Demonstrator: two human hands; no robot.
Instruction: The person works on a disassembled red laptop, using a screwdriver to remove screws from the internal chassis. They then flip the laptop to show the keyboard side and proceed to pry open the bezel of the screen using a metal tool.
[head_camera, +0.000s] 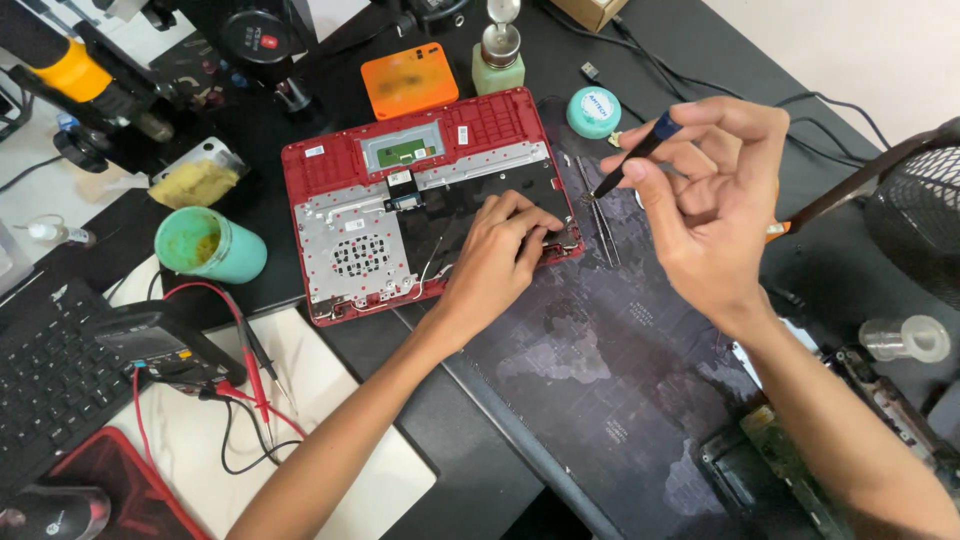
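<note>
An opened red laptop base (340, 165) lies upside down on a dark mat, its metal plates and black inner sheet bare. My left hand (500, 255) rests on its right part, fingertips pressed near the silver hinge at the lower right corner. My right hand (715, 190) hovers just right of the laptop, holding a thin screwdriver (632, 155) with a blue-and-black handle, tip pointing down-left toward the laptop's right edge.
A green cup (210, 245), a multimeter with red leads (165, 345) and a black keyboard (45, 380) lie to the left. An orange box (410, 80), a pump bottle (498, 55) and a teal tin (593, 110) stand behind the laptop. A fan (915, 225) sits far right.
</note>
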